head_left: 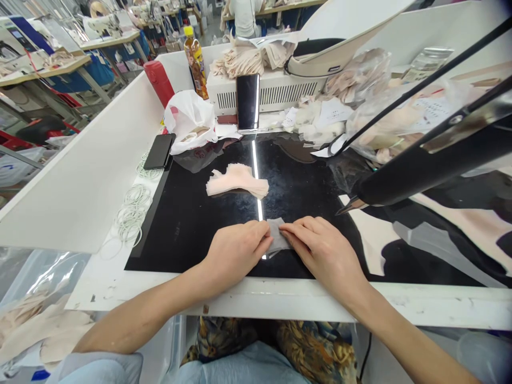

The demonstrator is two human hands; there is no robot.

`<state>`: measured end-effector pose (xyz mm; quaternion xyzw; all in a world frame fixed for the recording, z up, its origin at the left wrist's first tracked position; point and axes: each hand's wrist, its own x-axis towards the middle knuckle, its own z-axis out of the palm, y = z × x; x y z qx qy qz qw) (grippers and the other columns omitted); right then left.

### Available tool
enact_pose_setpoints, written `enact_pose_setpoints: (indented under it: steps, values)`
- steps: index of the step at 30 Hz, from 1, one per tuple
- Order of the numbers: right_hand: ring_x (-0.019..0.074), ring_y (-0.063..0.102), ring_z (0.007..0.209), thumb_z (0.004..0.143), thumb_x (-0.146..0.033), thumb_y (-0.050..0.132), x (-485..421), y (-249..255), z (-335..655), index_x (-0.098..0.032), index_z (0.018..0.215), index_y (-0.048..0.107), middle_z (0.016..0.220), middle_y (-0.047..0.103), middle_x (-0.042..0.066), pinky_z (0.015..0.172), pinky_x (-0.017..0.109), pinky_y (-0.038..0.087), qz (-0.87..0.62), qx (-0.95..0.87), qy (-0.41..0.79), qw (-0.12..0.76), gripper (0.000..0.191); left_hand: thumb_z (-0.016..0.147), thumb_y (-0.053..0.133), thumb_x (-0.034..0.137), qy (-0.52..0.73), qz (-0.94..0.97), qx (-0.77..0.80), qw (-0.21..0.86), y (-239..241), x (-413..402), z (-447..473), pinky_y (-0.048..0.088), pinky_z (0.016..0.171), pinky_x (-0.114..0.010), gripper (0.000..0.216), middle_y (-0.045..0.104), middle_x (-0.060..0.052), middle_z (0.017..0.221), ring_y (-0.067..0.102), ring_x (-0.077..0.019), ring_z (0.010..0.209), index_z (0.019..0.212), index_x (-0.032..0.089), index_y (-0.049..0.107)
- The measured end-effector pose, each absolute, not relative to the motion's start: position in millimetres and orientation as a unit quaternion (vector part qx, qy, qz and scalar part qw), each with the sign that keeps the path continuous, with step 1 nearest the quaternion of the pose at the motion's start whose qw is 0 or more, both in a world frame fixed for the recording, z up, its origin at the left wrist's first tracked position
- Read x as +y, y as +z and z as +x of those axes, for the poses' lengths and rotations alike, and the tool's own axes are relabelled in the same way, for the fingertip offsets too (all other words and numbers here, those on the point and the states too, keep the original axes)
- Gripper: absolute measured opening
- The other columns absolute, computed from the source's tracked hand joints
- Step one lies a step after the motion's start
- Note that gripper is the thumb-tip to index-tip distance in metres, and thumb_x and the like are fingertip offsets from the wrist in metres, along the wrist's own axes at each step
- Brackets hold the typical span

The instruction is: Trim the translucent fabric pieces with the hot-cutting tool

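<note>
A small piece of sheer greyish-white fabric point(277, 236) lies on the glossy black work surface, between my two hands. My left hand point(238, 248) is closed, its thumb and curled fingers gripping the fabric's left edge. On the other side, my right hand point(322, 245) pinches the right edge between thumb and fingertips. Beyond the hands rests a pile of thin peach fabric pieces point(236, 180) with a curved outline. To the right of my right hand lie a peach cut piece point(370, 234) and a sheer strip point(436, 245).
A black pointed tool arm point(432, 160) juts in from the right, its tip above the surface. White elastic loops point(132, 213) and a black phone point(159, 151) lie left. Behind stand another phone point(248, 101), a white plastic bag point(190, 120) and a drink bottle point(195, 61).
</note>
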<state>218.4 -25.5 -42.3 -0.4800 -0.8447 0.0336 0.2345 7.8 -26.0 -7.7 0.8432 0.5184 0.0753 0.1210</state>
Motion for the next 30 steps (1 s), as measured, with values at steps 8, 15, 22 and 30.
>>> enact_pose_setpoints:
  steps: [8, 15, 22, 30]
  values:
    - [0.0169, 0.056, 0.077, 0.101, -0.028, 0.052, -24.8, -40.9, 216.3, -0.018, 0.108, 0.071, 0.087, 0.068, 0.005, 0.071, 0.034, 0.042, -0.483, -0.842, 0.039, 0.236, 0.023, 0.104, 0.050, 0.034, 0.073, 0.846, 0.516, 0.111, -6.0, -25.4, 8.4, 0.031, 0.058, -0.029, 0.020, 0.064, 0.005, 0.081, 0.061, -0.0136, 0.070, 0.088, 0.022, 0.054]
    - [0.0175, 0.057, 0.080, 0.101, -0.030, 0.051, -25.1, -40.6, 216.3, -0.018, 0.107, 0.072, 0.089, 0.069, 0.006, 0.071, 0.034, 0.042, -0.486, -0.841, 0.044, 0.235, 0.024, 0.104, 0.051, 0.035, 0.069, 0.847, 0.518, 0.096, -5.2, -25.7, 8.9, 0.030, 0.056, -0.029, 0.021, 0.065, 0.004, 0.082, 0.060, -0.0135, 0.067, 0.088, 0.022, 0.056]
    - [0.0178, 0.057, 0.081, 0.101, -0.029, 0.051, -24.3, -40.6, 215.9, -0.019, 0.108, 0.072, 0.089, 0.069, 0.006, 0.072, 0.035, 0.043, -0.487, -0.839, 0.051, 0.239, 0.024, 0.104, 0.049, 0.037, 0.068, 0.851, 0.518, 0.055, -4.0, -26.4, 6.7, 0.032, 0.053, -0.029, 0.022, 0.063, 0.003, 0.081, 0.058, -0.0136, 0.065, 0.091, 0.022, 0.059]
    - [0.0173, 0.058, 0.080, 0.101, -0.029, 0.052, -25.5, -40.0, 216.2, -0.018, 0.107, 0.072, 0.088, 0.068, 0.006, 0.072, 0.034, 0.044, -0.484, -0.839, 0.055, 0.242, 0.024, 0.105, 0.044, 0.016, 0.140, 0.902, 0.407, 0.017, -6.4, -20.8, 3.4, 0.049, 0.090, -0.033, 0.018, 0.065, -0.006, 0.102, 0.059, -0.0191, 0.095, 0.100, 0.015, 0.061]
